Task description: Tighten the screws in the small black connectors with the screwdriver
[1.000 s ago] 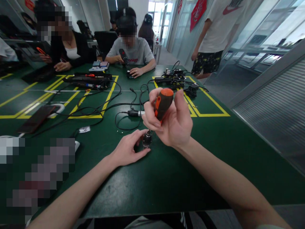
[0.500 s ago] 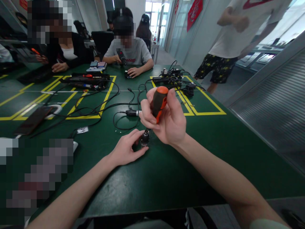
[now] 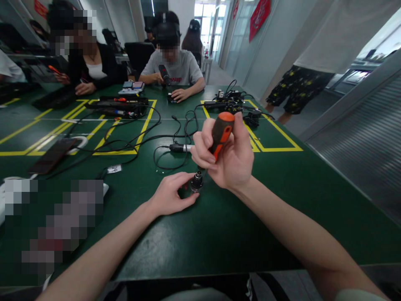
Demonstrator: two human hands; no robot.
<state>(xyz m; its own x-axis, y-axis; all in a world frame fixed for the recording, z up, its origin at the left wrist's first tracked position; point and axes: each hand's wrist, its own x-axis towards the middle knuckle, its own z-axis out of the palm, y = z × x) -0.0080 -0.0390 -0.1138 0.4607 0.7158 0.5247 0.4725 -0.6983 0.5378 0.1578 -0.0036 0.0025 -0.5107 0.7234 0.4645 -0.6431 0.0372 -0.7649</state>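
My right hand (image 3: 233, 161) is wrapped round the handle of a screwdriver (image 3: 223, 131), dark grey with orange, its butt end facing up. The thin shaft runs down toward a small black stepped cylindrical part (image 3: 197, 179) with a shiny, clear-looking base. Whether the tip touches that part I cannot tell. My left hand (image 3: 172, 194) grips the part between thumb and fingers, low over the green table (image 3: 188, 246). Just beyond my hands lies a black, silver-ended cylindrical device (image 3: 178, 148) with a cord.
Black cables (image 3: 125, 144) run across the table beside a phone (image 3: 53, 156). Farther back are a black tool tray (image 3: 125, 108) and a heap of black electronics (image 3: 225, 102). Yellow tape marks the tabletop. A co-worker (image 3: 175, 69) sits opposite, another at far left; a person stands at right.
The screwdriver handle has turned and tilted a little to the right, showing more of its orange side. The view has shifted slightly. My left hand keeps its grip on the black part.
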